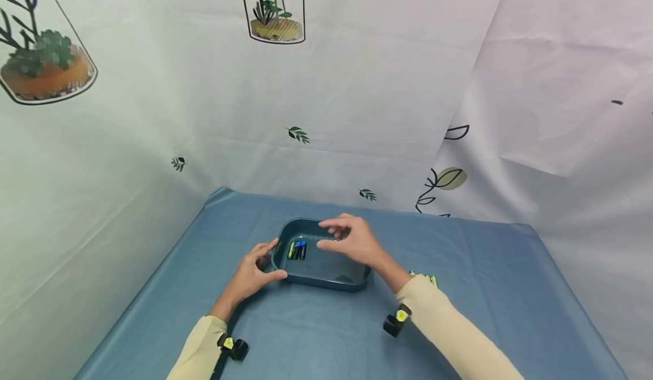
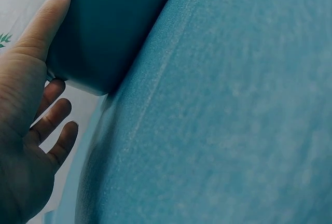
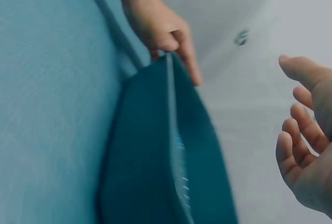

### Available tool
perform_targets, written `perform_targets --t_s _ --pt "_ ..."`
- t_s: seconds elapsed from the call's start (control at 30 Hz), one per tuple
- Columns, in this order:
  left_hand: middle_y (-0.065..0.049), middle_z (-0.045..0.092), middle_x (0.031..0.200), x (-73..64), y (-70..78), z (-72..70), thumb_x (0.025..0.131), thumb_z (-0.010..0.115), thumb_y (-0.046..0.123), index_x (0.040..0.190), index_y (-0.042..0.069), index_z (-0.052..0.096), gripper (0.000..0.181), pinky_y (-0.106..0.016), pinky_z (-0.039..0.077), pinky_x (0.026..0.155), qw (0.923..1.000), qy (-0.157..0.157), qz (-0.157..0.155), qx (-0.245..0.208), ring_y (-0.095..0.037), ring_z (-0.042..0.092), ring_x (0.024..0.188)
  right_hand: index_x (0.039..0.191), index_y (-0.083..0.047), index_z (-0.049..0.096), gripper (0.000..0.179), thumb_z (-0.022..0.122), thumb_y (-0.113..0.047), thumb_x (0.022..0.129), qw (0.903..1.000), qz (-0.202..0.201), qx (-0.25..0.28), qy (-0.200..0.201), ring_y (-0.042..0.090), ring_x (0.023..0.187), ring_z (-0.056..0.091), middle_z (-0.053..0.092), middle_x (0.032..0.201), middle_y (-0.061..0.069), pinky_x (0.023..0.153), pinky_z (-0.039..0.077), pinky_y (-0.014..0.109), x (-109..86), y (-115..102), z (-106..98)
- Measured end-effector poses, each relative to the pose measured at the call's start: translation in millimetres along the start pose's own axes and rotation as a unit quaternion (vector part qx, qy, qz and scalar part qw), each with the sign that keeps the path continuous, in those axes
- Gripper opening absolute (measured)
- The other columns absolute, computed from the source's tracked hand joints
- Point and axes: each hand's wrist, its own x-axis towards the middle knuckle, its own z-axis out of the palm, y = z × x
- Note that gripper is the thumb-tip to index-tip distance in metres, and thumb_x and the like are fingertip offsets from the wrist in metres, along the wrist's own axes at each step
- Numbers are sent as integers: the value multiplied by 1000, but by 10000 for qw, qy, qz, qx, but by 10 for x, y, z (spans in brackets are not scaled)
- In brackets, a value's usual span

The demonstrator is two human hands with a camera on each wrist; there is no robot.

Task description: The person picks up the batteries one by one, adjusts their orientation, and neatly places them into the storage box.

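Observation:
A dark teal tray (image 1: 326, 278) with raised walls sits on the table. Inside it, towards the left, a few batteries (image 1: 297, 250) lie side by side, green-and-black and blue-and-black. My left hand (image 1: 253, 272) holds the tray's left end, thumb at the near corner and index finger along the left rim. In the left wrist view the thumb of this left hand (image 2: 26, 99) lies against the tray wall (image 2: 114, 27), its other fingers hanging loose. Over the tray's right part hovers my right hand (image 1: 352, 238), fingers loosely bent, with nothing between them.
Several green batteries (image 1: 431, 279) lie on the table right of the tray, partly hidden by the right sleeve (image 1: 433, 306). A blue cloth (image 1: 484, 312) covers the table. Pale printed curtains (image 1: 357, 113) hang behind and at both sides.

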Motion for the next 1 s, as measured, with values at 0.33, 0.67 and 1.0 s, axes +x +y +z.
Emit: perform_targets --t_s 0.33,0.67,1.0 --pt "-12 57 135 -22 -31 -2 78 91 36 154 14 49 90 -36 50 76 9999 2 121 45 -19 56 91 124 -19 76 41 86 -27 85 9963 115 -413 741 23 95 63 66 104 0 78 55 31 -566 88 -684" --pt "-12 58 135 -16 -15 3 77 91 37 153 15 50 90 -38 49 77 9999 22 67 132 -20 55 90 125 -17 75 41 85 -20 86 9881 299 -873 1234 16 94 60 65 103 -2 77 54 27 -996 366 -1096" --pt "-12 57 136 -15 -31 4 77 90 38 154 15 49 90 -38 49 76 9999 15 111 115 -20 55 90 125 -11 74 43 86 -12 83 9837 294 -1360 1135 8 91 59 66 101 2 73 52 25 -1518 863 -1293"
